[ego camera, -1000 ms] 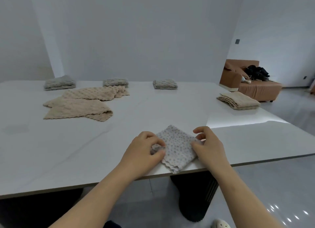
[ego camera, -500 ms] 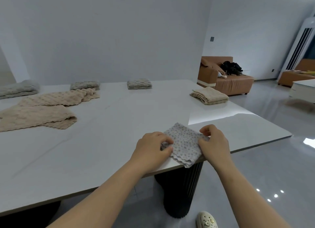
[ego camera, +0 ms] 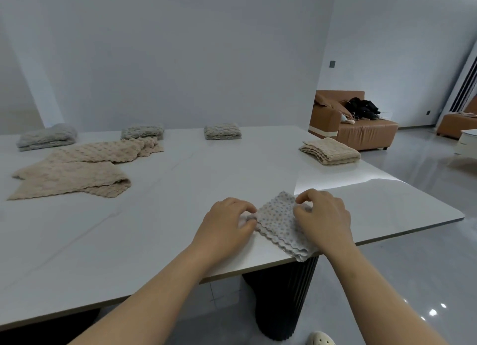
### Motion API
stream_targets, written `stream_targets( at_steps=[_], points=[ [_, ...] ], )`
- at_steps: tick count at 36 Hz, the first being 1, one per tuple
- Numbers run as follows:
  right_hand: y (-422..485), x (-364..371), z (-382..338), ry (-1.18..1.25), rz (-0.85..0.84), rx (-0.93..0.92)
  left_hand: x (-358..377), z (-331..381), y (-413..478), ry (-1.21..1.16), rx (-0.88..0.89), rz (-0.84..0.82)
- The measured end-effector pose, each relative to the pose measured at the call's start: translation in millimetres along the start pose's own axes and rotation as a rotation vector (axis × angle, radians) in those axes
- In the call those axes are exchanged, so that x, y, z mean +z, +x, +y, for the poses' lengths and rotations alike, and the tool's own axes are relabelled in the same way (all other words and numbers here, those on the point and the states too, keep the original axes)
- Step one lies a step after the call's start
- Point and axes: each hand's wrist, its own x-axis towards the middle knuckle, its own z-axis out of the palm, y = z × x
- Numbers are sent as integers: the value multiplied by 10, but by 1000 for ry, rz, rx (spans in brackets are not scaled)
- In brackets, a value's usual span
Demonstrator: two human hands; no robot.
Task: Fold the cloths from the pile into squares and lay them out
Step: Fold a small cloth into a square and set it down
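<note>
The left hand (ego camera: 227, 224) curls its fingers (ego camera: 246, 207) and thumb round the left side of the spotted cloth (ego camera: 277, 222), pinching a small bunch of it. The right hand (ego camera: 326, 215) has index fingertip and thumb nipped on the far right edge. Neither hand holds anything else.

The cloth lies directly between the two sets of fingertips and touches both. It is already folded small, with several scalloped layers stacked along its near-left edge. It sits as a diamond: one corner points away from the fingers, and the opposite corner points back toward the person and overhangs the rim of the table (ego camera: 154, 241), just below the right wrist. Its long line therefore runs crosswise to the line from hand to hand, and both hands are equally near it.

I judge the square nearly done. The next move is probably a last squaring-up, or a two-handed lift to a free place.

Beyond the fingers, well apart to the left, lie the unfolded beige cloths (ego camera: 69, 179). Farther out is a row of folded squares (ego camera: 142, 131), and ahead to the right a folded beige square (ego camera: 329, 151).
</note>
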Motion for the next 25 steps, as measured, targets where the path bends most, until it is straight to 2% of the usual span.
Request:
stream_targets(
  at_steps=[10, 19, 25],
  points=[
    [0, 329, -656, 53, -90, -225, -451, -489, -92, 219, -66, 57],
    [-23, 978, -1330, 27, -261, -352, -877, -1241, -308, 455, -126, 120],
    [71, 1355, -1732, 32, -242, -409, -1135, -1770, -383, 511, -121, 260]
  ],
)
